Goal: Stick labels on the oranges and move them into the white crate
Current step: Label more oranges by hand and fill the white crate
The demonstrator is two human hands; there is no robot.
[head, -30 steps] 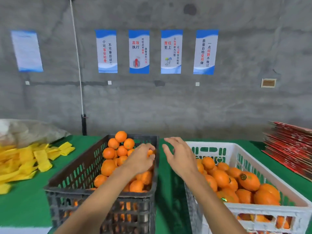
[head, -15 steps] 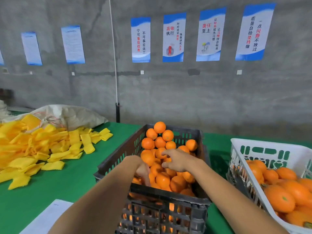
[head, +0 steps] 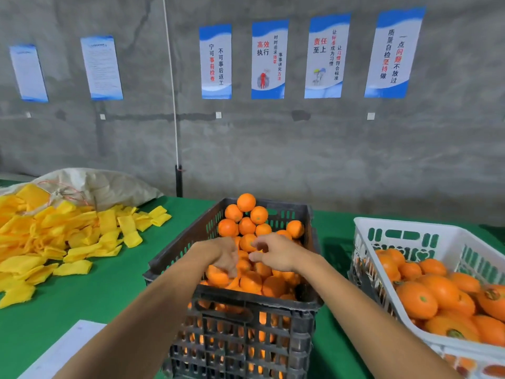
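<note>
A dark plastic crate [head: 310, 269] stands in front of me on the green table, heaped with oranges [head: 246, 202]. Both my hands are inside it. My left hand [head: 222, 255] points down, its fingers curled over an orange [head: 216, 276] near the crate's front left. My right hand [head: 277, 254] hovers just to the right with thumb and fingers curled in a C over the pile; what it holds, if anything, is hidden. The white crate [head: 396, 225] stands to the right, partly filled with oranges [head: 418, 299]. No labels are visible.
A heap of yellow foam sleeves [head: 68, 242] and a pale sack [head: 109, 184] lie on the table's left. A white sheet [head: 62, 351] lies at the near left edge. A concrete wall with posters and a thin pole [head: 179, 181] stands close behind the table.
My view swung left toward the dark crate. My right hand moved from above the gap between the crates into the dark crate, and my left hand dipped lower among the oranges.
</note>
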